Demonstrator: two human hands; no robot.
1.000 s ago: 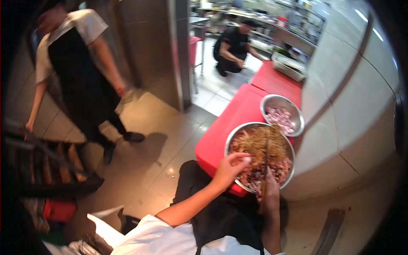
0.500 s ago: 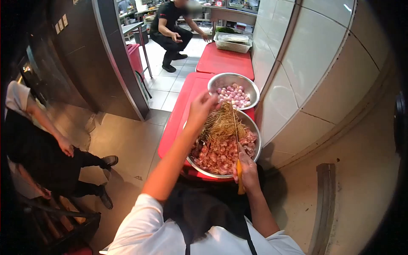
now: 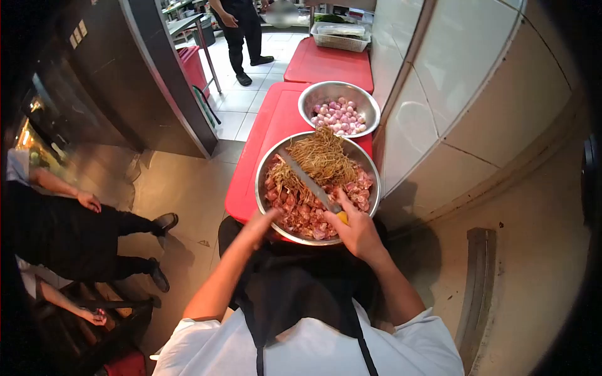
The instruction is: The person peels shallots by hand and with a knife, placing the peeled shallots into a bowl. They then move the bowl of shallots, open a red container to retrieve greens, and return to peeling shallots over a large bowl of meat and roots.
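Note:
In my right hand [image 3: 359, 230] is a knife [image 3: 308, 182] with a yellow handle, its blade slanting up and left across the large metal bowl [image 3: 259, 180]. Reddish unpeeled shallots [image 3: 301, 216] fill the front of this bowl. A tangle of dry, straw-coloured roots or stalks [image 3: 323, 156] lies heaped at its back, partly under the blade tip. My left hand [image 3: 262, 227] is at the bowl's front left rim, its fingers blurred. Just behind stands a smaller metal bowl [image 3: 305, 103] holding peeled pink-and-white shallots [image 3: 340, 116].
Both bowls rest on a red lid-like surface [image 3: 251, 169], with another red one [image 3: 326, 66] behind carrying a white basket [image 3: 342, 41]. A tiled wall [image 3: 451, 106] runs close on the right. One person [image 3: 63, 219] stands at left, another [image 3: 241, 31] at the back.
My left hand has come back from the small bowl's edge to the large bowl's front rim. The knife has swung leftward over the shallots. The crouching person at the back now stands.

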